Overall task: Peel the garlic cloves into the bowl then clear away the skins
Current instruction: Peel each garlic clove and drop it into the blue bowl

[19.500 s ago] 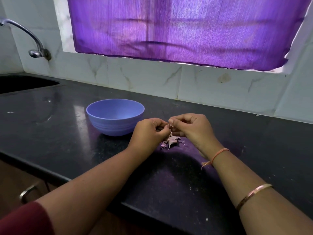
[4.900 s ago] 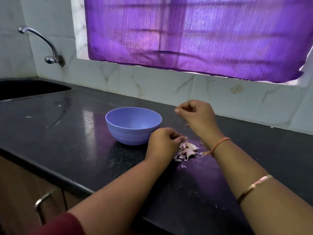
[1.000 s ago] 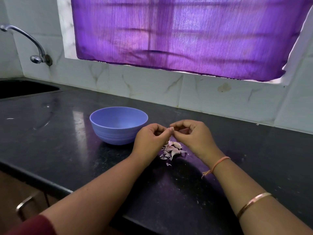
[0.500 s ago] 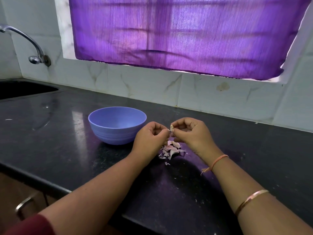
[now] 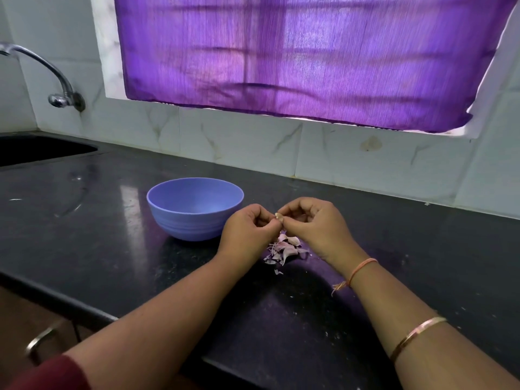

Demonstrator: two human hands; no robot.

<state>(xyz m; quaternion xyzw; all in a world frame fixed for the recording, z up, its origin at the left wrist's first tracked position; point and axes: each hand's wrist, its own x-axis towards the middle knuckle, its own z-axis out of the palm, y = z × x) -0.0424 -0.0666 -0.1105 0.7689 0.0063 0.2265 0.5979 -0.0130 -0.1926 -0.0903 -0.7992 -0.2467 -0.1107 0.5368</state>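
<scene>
Pale, mostly hidden, a likely clove (image 5: 279,216) is pinched by left hand (image 5: 249,229) and right hand (image 5: 315,229) above skins (image 5: 284,249) on black counter (image 5: 107,237).

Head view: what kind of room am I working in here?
Probably a home kitchen: dark stone counter with a sink set in, a wall tap above it, tiled wall behind.

Black glossy counter (image 5: 84,235). Blue bowl (image 5: 194,223) sits on it just left of the grip, where left hand (image 5: 247,232) and right hand (image 5: 315,229) pinch the garlic clove (image 5: 279,216). Garlic skins (image 5: 282,250) piled directly under the grip, loose flakes on the near side.
</scene>
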